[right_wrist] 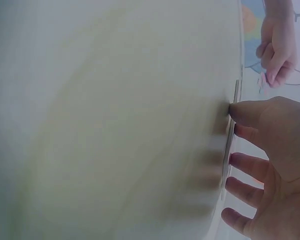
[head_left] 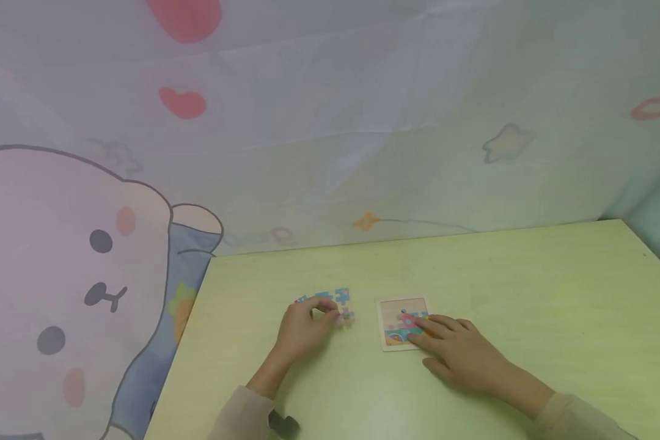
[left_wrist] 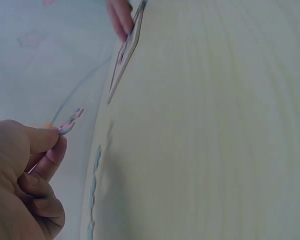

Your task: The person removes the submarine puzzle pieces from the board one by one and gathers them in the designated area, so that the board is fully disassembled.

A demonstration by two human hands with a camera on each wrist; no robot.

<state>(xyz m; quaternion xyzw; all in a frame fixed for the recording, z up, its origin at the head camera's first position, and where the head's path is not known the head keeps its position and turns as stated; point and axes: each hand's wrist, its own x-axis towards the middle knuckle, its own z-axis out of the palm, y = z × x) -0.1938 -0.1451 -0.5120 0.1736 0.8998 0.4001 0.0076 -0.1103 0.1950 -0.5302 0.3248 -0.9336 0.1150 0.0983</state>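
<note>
My left hand pinches a small pink and blue jigsaw piece between thumb and forefinger, held above the table in the left wrist view. Beneath and behind that hand lie several loose blue jigsaw pieces, partly covered by its fingers. To their right, a square jigsaw tray with a pale rim lies flat, its lower part filled with coloured pieces. Fingers of my right hand rest spread and fairly straight on the tray's right side, hiding part of the picture. The right wrist view shows the tray edge-on under those fingertips.
A pale yellow-green table carries everything. Behind it hangs a light cloth printed with hearts, stars and a large bear. A dark object shows beside the left sleeve.
</note>
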